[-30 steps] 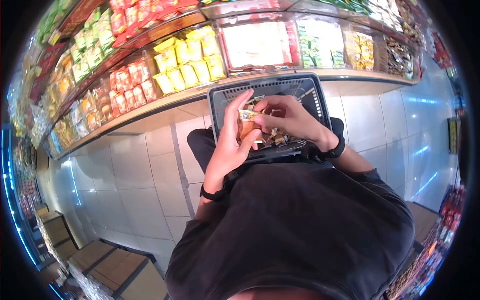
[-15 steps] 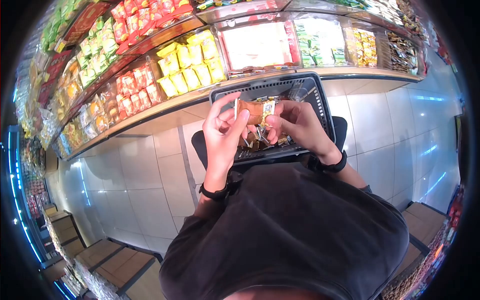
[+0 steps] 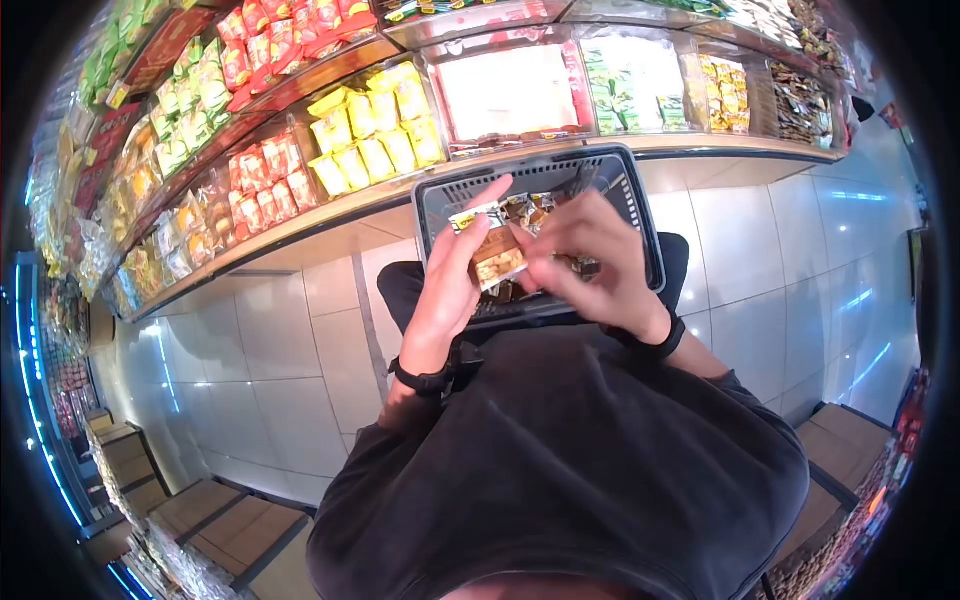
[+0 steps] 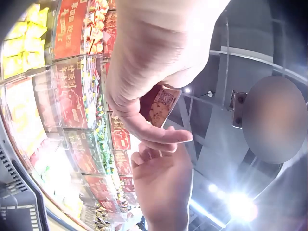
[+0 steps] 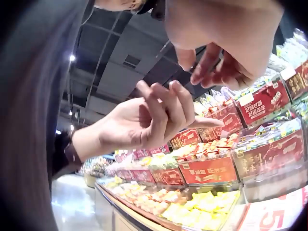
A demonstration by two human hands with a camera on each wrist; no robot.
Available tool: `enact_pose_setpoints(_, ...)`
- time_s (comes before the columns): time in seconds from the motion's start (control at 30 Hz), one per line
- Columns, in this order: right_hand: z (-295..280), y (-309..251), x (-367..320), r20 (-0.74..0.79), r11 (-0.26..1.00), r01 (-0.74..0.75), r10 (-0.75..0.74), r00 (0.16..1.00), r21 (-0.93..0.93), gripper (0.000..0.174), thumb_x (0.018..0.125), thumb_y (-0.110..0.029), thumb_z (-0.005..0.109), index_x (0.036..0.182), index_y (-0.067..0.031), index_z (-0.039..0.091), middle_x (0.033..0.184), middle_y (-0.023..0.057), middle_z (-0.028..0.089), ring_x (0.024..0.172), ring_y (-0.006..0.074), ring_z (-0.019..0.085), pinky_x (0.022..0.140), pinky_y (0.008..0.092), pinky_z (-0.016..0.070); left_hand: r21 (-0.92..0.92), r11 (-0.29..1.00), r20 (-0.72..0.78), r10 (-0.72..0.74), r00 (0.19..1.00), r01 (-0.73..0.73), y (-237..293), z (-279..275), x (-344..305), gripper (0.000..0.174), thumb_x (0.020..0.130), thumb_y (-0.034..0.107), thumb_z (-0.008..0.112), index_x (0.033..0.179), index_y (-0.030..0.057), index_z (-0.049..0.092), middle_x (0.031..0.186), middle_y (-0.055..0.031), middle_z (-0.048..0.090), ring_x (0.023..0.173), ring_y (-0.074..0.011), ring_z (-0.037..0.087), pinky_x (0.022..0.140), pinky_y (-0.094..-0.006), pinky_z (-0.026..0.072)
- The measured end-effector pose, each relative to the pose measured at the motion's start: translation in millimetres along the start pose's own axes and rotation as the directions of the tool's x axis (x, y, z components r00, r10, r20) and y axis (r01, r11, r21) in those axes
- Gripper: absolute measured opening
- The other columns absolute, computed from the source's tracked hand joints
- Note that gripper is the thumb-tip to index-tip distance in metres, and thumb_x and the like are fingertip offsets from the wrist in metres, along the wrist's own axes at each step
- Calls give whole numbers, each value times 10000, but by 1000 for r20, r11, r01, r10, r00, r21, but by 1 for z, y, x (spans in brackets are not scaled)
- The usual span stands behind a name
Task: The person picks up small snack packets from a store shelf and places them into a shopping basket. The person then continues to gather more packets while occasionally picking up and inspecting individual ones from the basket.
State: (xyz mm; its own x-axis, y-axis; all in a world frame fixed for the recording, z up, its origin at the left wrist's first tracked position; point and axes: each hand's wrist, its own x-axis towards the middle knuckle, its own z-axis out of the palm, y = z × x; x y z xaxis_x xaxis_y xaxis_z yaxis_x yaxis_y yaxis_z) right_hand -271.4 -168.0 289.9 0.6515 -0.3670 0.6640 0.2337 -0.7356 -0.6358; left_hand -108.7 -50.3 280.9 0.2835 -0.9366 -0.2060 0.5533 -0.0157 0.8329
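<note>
My left hand (image 3: 452, 275) holds a small brown snack packet (image 3: 500, 250) between thumb and fingers, over the basket in the head view. A light strip crosses the packet's top, and nut-like pieces are pictured at its lower end. In the left wrist view a printed code shows on the packet (image 4: 166, 100). My right hand (image 3: 597, 265) is close at the packet's right edge, blurred, with its fingers loosely bent. The right wrist view shows a gap between its thumb and fingers (image 5: 207, 72) and nothing held there. Below is a dark shopping basket (image 3: 641, 205) with several small wrapped pieces (image 3: 533, 207).
Shelves ahead carry yellow bags (image 3: 385, 130), red bags (image 3: 270, 185) and green bags (image 3: 195, 90). The wooden shelf edge (image 3: 330, 235) runs just beyond the basket. Tiled floor (image 3: 250, 350) lies to both sides. Box-like wooden stands (image 3: 225, 525) are behind at the left.
The packet has been turned from lying sideways between both hands to standing more upright in the left hand. The right hand has come off its end and moved slightly.
</note>
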Motion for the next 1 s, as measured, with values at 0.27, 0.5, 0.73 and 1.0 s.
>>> enact_pose_setpoints(0.27, 0, 18, 15, 447, 534, -726, 572, 688, 433, 136, 959, -131, 698, 994, -7, 656, 869, -9, 612, 753, 38, 556, 660, 221, 439, 59, 997, 331, -73, 941, 56, 1, 7, 0, 653, 1088, 501, 268, 1617, 147, 123, 868, -257, 682, 617, -286, 675, 441, -298, 504)
enact_pose_setpoints(0.5, 5, 40, 7, 312, 565, -652, 585, 749, 506, 149, 942, -118, 729, 973, -9, 631, 891, -7, 677, 781, 14, 563, 664, 202, 458, 295, 954, 190, 4, 982, -61, -14, -10, 2, 823, 942, -86, 607, 1596, 122, 152, 1037, -193, 678, 812, -221, 720, 671, -337, 613)
enact_pose_setpoints(0.73, 9, 74, 3, 521, 643, -712, 520, 676, 282, 169, 937, -95, 723, 1018, 14, 622, 874, 37, 700, 754, 67, 627, 669, 237, 510, 368, 929, 155, -82, 984, 19, -36, -32, 13, 787, 996, 12, 587, 1606, 139, 106, 874, -213, 699, 754, -267, 731, 657, -375, 628)
enact_pose_setpoints(1.0, 24, 223, 51, 125, 891, -227, 297, 947, -394, 160, 908, -98, 688, 869, 25, 593, 804, 199, 676, 733, 369, 678, 650, 404, 525, 555, 831, 33, 31, 999, -44, -68, -76, 19, 577, 1006, 61, 604, 1518, 46, 338, 964, -117, 737, 826, -127, 681, 743, -275, 560)
